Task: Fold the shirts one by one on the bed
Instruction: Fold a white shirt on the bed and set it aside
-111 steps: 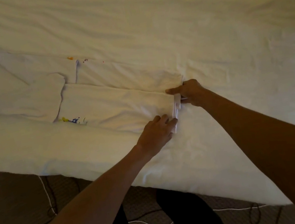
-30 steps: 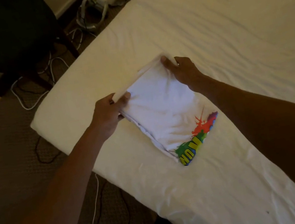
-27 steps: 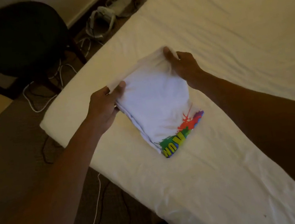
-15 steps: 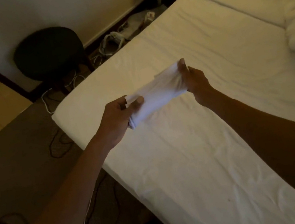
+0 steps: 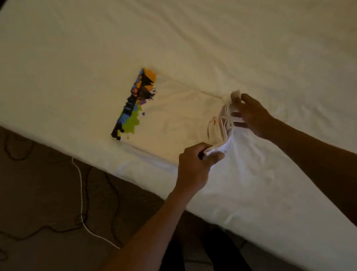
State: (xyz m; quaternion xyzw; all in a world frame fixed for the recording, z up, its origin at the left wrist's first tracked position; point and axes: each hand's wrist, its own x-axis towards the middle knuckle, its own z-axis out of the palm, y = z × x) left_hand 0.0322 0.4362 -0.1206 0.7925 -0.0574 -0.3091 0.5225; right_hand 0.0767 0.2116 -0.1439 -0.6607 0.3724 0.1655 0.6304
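Note:
A white shirt point(image 5: 176, 114) with a colourful print point(image 5: 136, 102) lies folded on the white bed point(image 5: 247, 15), close to the near edge. Its folded layers bunch up at the right end. My left hand point(image 5: 196, 168) pinches the near corner of that end. My right hand point(image 5: 250, 115) grips the far corner, fingers curled round the stacked fabric edges. Both hands hold the cloth slightly off the sheet. More white cloth trails under my hands toward the bed's edge; whether it is shirt or sheet I cannot tell.
The bed's near edge point(image 5: 96, 164) runs diagonally from upper left to lower right. Brown carpet point(image 5: 34, 232) lies below it, with a white cable point(image 5: 84, 199) and dark cables point(image 5: 17, 149) strewn across. My dark trouser legs point(image 5: 195, 263) stand by the bed.
Half a second ago I held a small folded white bundle in the air near the bed's corner. Now the view looks down and both hands grip one end of a shirt lying on the sheet.

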